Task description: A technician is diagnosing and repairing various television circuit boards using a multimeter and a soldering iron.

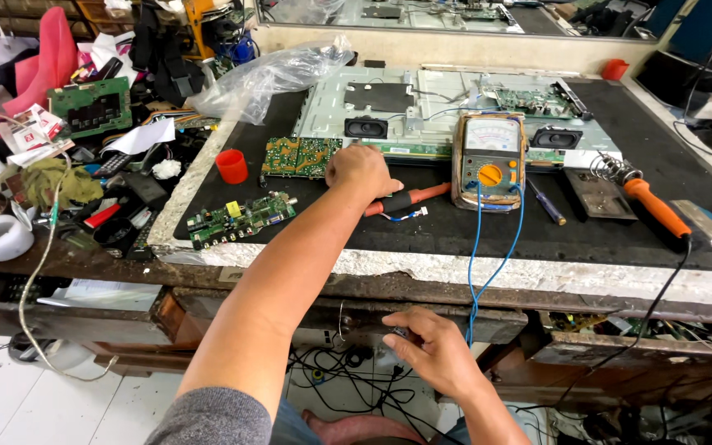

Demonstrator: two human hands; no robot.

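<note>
A person's two bare forearms fill the lower half of the head-camera view. The left arm wears a short grey knit sleeve (212,416) that ends above the elbow, leaving the forearm uncovered down to the left hand (362,170). The right forearm is uncovered too, as far as it shows, to the right hand (430,350). No rings, watch or gloves show on either hand, and the fingers (397,344) are bare.

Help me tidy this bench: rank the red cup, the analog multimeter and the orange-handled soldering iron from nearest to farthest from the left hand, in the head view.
From the left hand:
1. Multimeter, just to its right.
2. Red cup, to its left, slightly farther.
3. Soldering iron, far right.
</note>
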